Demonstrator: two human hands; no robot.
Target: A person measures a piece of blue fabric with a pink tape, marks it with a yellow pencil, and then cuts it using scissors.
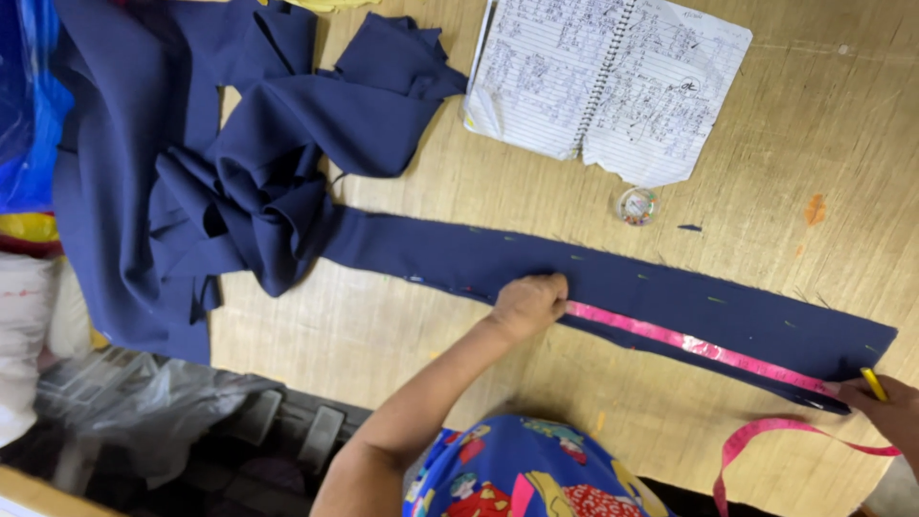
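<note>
Navy fabric strip (pixel 613 287) lies flat along the wooden table (pixel 479 191), running from a rumpled heap of the same cloth (pixel 239 172) at the upper left toward the lower right corner. A pink measuring tape (pixel 689 342) is stretched along its near edge, apparently so the length can be read against the cloth. The left hand (pixel 528 302) is closed into a loose fist with its fingers pressed down on 1 end of the tape, pinning tape and strip to the table so neither shifts. The right hand (pixel 885 407) sits at the strip's far end, partly cut off by the frame edge; it seems to pinch a yellow pencil or chalk stick (pixel 873 384) while holding the tape taut there, though the exact finger positions cannot be made out. The slack remainder of the tape curls off below that hand. Beyond the strip lie an open spiral notebook (pixel 608 81) with handwritten pages and a small round clear container (pixel 637 205), both well apart from the hands.
</note>
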